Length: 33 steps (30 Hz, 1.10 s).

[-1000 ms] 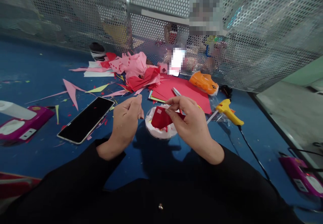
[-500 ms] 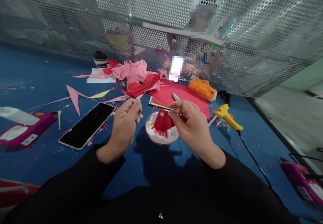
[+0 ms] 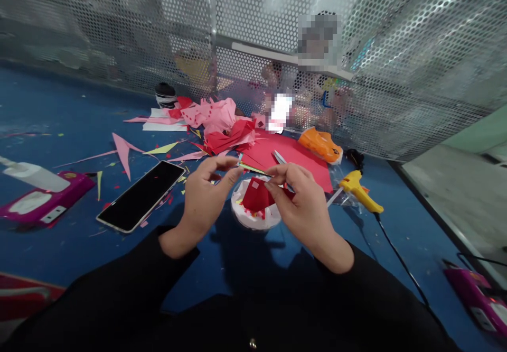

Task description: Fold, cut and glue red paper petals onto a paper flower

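My right hand point(image 3: 303, 206) pinches a dark red piece of paper point(image 3: 253, 196) that bears a small pale square. The paper hangs over a white-lined bowl point(image 3: 247, 220) holding small bits of red, pink and yellow paper. To the left of the bowl is my left hand point(image 3: 202, 196), its thumb and fingers apart with nothing visible between them. Its fingertips are close to a thin stack of coloured paper point(image 3: 251, 168). Just beyond my right fingers, the tip of a pair of scissors point(image 3: 279, 156) shows on a red paper sheet point(image 3: 301, 154).
A phone point(image 3: 142, 196) lies at left, beside a purple power strip point(image 3: 47, 196). Crumpled pink paper point(image 3: 216, 114) and scraps spread behind. A yellow glue gun point(image 3: 362, 191) with its cord and an orange bag point(image 3: 321, 145) are at right. A perforated metal screen point(image 3: 253, 3) stands behind.
My left hand has gone from closed fingers to spread ones and moved slightly right towards the bowl. My right hand keeps hold of the red paper. The view has shifted a little.
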Each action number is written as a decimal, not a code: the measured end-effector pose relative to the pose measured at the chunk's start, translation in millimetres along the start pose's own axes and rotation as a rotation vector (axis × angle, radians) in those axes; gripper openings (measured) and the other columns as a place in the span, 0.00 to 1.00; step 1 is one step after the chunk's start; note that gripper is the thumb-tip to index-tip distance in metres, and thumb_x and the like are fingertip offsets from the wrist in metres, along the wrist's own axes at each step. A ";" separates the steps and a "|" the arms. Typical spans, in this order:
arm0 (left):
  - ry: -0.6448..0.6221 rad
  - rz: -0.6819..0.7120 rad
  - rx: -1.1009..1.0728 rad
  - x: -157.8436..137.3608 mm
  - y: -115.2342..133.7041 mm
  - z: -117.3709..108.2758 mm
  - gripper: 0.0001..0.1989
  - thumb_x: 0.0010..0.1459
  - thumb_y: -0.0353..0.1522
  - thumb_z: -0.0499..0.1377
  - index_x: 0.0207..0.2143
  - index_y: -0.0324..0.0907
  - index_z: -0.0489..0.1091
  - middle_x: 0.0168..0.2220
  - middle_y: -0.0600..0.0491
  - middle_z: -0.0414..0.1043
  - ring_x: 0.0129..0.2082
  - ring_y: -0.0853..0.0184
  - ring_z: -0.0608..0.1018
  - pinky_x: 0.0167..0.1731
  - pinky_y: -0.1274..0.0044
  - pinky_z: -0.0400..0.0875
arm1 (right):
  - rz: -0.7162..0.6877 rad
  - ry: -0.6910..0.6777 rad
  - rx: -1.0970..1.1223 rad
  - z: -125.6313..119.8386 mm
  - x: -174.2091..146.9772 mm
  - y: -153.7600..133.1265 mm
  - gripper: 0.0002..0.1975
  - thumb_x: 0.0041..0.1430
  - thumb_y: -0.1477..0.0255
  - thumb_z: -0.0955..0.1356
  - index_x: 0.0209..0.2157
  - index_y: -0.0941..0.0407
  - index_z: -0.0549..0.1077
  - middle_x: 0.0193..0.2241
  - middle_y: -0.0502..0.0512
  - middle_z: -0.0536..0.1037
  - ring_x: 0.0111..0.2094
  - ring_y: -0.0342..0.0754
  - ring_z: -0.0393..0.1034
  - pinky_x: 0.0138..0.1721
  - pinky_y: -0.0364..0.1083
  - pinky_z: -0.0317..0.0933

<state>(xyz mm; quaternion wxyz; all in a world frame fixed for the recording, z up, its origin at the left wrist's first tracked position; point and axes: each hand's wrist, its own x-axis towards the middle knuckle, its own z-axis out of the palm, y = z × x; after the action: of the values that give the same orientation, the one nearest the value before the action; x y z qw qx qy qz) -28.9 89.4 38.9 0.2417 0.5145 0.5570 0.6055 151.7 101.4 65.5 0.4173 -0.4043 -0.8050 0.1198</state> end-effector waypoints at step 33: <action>-0.395 -0.341 -0.264 -5.8 13.3 1.4 0.08 0.51 0.38 0.68 0.28 0.43 0.79 0.23 0.53 0.78 0.20 0.68 0.76 0.19 0.79 0.66 | -0.033 0.128 -0.069 -10.2 10.3 10.1 0.05 0.64 0.72 0.67 0.41 0.53 0.72 0.37 0.54 0.83 0.42 0.52 0.77 0.51 0.55 0.65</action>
<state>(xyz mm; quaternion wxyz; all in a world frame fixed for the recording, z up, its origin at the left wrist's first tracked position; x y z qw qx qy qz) -21.8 81.5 48.9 0.5086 0.4854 0.4938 0.5117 161.7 114.1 72.4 0.4555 -0.4120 -0.7870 0.0589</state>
